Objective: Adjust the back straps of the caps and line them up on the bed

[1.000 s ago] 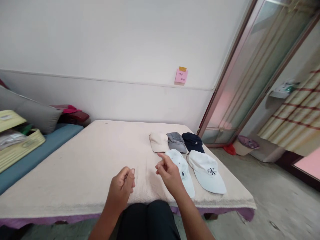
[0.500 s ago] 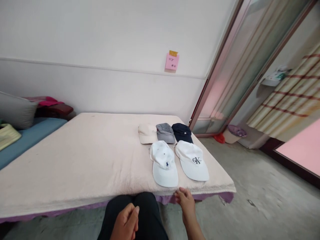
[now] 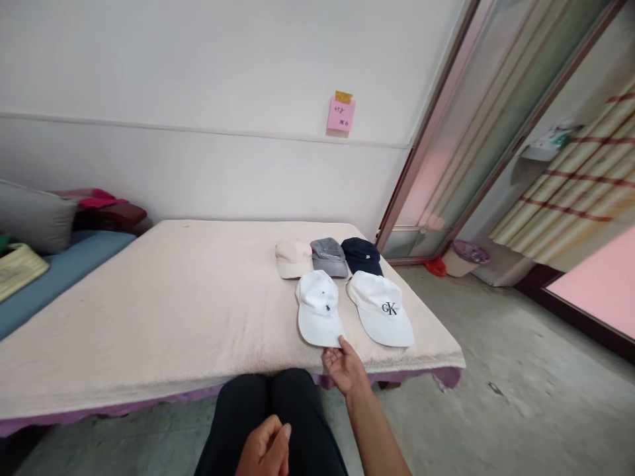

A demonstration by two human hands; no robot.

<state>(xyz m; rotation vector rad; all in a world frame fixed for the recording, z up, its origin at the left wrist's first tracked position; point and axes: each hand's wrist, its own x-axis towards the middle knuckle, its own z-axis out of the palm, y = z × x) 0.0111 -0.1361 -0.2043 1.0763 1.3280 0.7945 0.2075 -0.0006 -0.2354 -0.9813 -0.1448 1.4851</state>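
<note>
At the brim's front edge, my right hand (image 3: 343, 365) has its thumb on top and its fingers underneath, pinching a white baseball cap (image 3: 317, 304) with a small navy logo. This cap's brim faces me. My left hand (image 3: 268, 448) is curled closed above my lap, with nothing showing in it. To the right of the held cap lies another white cap (image 3: 380, 307) with black "CK"-style letters. Behind them sit a cream cap (image 3: 294, 259), a grey cap (image 3: 329, 258) and a navy cap (image 3: 362, 256) in a row.
The caps lie on a bed (image 3: 173, 317) with a pale pink cover. At far left are a grey pillow (image 3: 37, 215) and blue bedding (image 3: 94, 254). A pink note (image 3: 340, 114) is taped to the wall. A waste bin (image 3: 464, 258) stands on the floor right.
My right hand has moved forward and left onto the brim of the logo cap and taken hold. That cap has turned slightly, its brim shifting left. My left hand stays closed over my lap.
</note>
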